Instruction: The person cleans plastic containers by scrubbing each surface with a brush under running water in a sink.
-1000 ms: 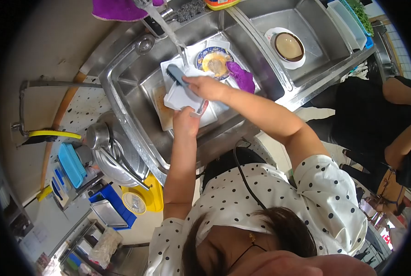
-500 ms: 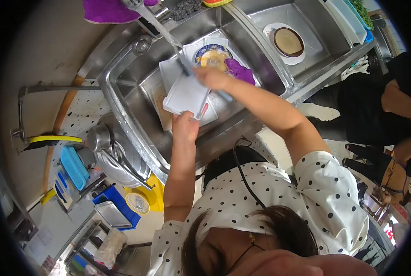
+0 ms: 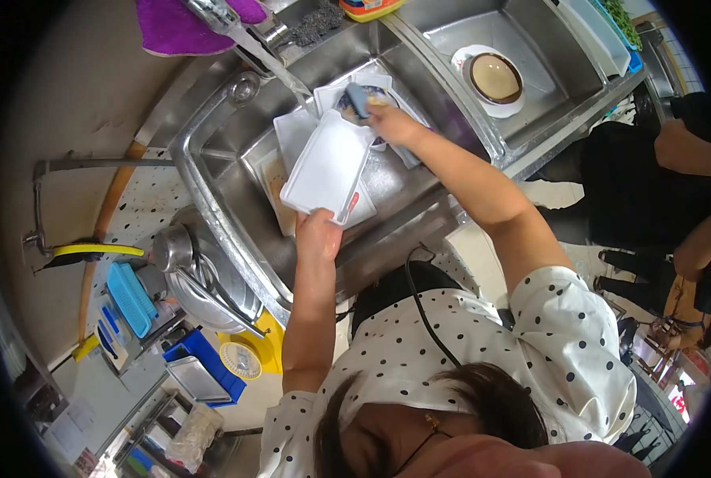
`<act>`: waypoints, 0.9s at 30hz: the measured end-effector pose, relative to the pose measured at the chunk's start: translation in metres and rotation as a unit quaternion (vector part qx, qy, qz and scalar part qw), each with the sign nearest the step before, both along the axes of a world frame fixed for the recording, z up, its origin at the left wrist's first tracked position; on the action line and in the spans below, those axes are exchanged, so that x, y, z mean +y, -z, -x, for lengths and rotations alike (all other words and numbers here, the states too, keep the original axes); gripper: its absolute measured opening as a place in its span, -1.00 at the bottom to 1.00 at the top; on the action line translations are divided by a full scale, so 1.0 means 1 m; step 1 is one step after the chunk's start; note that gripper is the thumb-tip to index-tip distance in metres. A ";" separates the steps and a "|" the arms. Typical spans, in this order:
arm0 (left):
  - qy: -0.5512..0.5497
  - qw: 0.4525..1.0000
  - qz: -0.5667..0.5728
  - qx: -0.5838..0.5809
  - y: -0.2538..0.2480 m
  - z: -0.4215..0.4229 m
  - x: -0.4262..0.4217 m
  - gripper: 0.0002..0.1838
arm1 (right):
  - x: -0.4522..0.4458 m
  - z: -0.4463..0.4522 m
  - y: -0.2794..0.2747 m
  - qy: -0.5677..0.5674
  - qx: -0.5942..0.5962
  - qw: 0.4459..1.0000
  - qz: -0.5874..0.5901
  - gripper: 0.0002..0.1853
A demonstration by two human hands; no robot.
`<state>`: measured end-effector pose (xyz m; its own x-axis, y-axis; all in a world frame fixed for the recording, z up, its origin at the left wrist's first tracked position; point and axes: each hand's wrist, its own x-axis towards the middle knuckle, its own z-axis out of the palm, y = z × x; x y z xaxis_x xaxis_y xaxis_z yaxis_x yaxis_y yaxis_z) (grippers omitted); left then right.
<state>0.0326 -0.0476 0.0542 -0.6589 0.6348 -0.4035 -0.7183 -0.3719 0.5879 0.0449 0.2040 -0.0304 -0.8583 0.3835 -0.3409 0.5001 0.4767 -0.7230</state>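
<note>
My left hand (image 3: pixel 318 233) is closed on the near end of a white rectangular tray (image 3: pixel 328 166), which is tilted over the left sink basin (image 3: pixel 232 187). In my right hand (image 3: pixel 390 123) is a grey-blue brush (image 3: pixel 357 101), at the tray's far right corner and over a blue-patterned plate (image 3: pixel 381 95) that it partly hides. Other white trays (image 3: pixel 292 134) lie beneath the held one, beside a brownish tray (image 3: pixel 274 182). Water (image 3: pixel 282 72) runs from the faucet (image 3: pixel 212 12) toward the tray's far end.
In the right basin (image 3: pixel 558 60) a brown-rimmed bowl (image 3: pixel 496 78) sits on a white plate (image 3: pixel 460 60). A purple cloth (image 3: pixel 180 28) and a wire scourer (image 3: pixel 317 25) are behind the sink. Metal pans (image 3: pixel 204 279) stand at left. Another person (image 3: pixel 622 183) is at right.
The brush in my right hand has moved away from the tray's middle to its far right corner. The held tray now shows its whole flat face. The purple cloth in the basin has become mostly hidden.
</note>
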 end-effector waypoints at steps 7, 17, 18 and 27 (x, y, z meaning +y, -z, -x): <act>-0.014 0.998 -0.039 -0.040 -0.003 -0.002 -0.011 -0.17 | 0.024 -0.028 -0.052 0.052 0.136 0.989 0.040 -0.60; 0.008 0.999 -0.033 -0.030 0.016 0.003 0.004 -0.18 | -0.053 -0.035 -0.066 -0.178 0.112 0.974 -0.080 -0.51; 0.001 0.999 -0.027 -0.030 0.017 0.004 0.005 -0.18 | -0.061 -0.037 -0.069 -0.208 0.155 0.962 -0.084 -0.51; -0.009 1.000 -0.025 -0.016 0.030 0.010 0.008 -0.18 | -0.066 -0.029 -0.064 -0.228 0.144 0.959 -0.087 -0.54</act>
<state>0.0227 -0.0392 0.0237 -0.6578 0.6430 -0.3922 -0.7290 -0.4128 0.5460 0.0742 0.1380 0.0334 -0.9993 -0.0241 -0.0284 0.0021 0.7248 -0.6889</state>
